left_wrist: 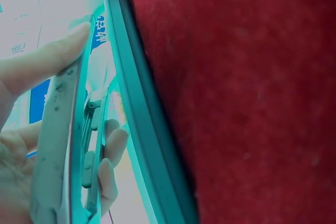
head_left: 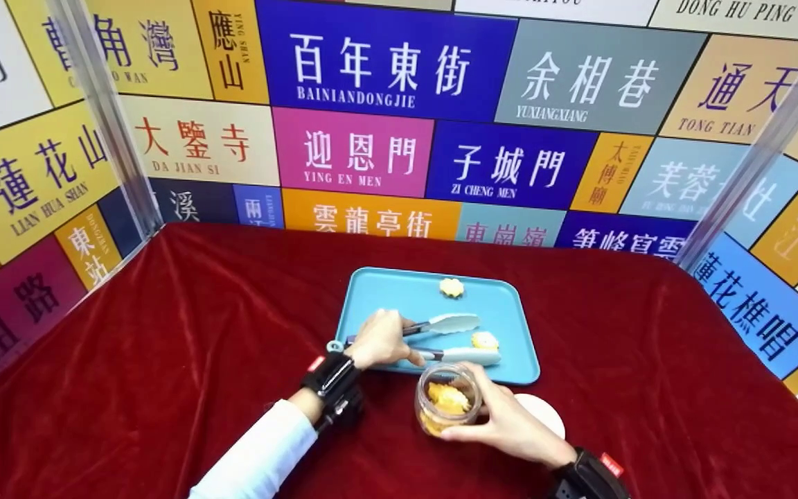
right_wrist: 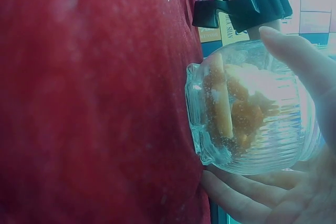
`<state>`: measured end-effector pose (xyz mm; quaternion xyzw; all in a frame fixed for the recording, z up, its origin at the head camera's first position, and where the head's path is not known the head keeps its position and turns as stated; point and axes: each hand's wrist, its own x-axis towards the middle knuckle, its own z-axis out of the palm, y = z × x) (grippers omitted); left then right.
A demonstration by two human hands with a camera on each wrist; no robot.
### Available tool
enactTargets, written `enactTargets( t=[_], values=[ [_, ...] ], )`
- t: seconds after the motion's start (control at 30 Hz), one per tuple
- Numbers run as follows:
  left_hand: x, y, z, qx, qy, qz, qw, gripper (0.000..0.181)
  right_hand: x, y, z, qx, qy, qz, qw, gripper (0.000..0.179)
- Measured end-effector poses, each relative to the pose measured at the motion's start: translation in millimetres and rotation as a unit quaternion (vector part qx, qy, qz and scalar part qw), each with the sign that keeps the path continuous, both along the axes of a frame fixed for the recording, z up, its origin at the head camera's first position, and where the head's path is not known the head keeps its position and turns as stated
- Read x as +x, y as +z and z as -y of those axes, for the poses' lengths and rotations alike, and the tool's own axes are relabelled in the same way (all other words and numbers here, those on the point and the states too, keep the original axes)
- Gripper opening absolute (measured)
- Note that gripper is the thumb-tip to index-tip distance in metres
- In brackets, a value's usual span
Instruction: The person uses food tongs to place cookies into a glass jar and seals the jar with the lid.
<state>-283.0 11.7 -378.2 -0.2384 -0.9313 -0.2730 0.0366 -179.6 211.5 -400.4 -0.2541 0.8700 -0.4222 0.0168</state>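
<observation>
My left hand (head_left: 379,339) grips a pair of tongs (head_left: 456,323) by the handles, low over a blue tray (head_left: 399,291). The tongs' pale tips are spread apart. Between those tips lies a small yellow-and-white flower-shaped piece (head_left: 486,340). A similar piece (head_left: 451,287) rests near the tray's far edge. In front of the tray, my right hand (head_left: 513,424) holds a clear ribbed glass jar (right_wrist: 262,153) upright, thumb on one side and fingers on the other. Yellow-orange pieces (head_left: 447,398) fill its lower part, and its mouth is uncovered.
A round white disc (head_left: 543,413), partly hidden by the right hand, lies on the dark red cloth (head_left: 163,374) beside the jar. Walls of coloured panels (head_left: 354,149) with printed characters stand behind the table, with metal posts (head_left: 118,138) at the corners.
</observation>
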Motion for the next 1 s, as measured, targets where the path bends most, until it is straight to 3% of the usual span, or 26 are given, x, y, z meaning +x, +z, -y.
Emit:
enactTargets(
  t=[0.63, 1.0],
  values=[
    [2.7, 1.7, -5.6, -0.026, 0.001, -0.016, 0.9995, 0.026, -0.1, -0.8, 0.1, -0.003, 0.003, 0.013, 0.9999, 0.074],
    [3.5, 3.3, -1.4, -0.013, -0.008, -0.036, 0.9992, 0.026, 1.3, 1.8, 0.6, 0.003, -0.001, 0.012, 0.9999, 0.074]
  ],
)
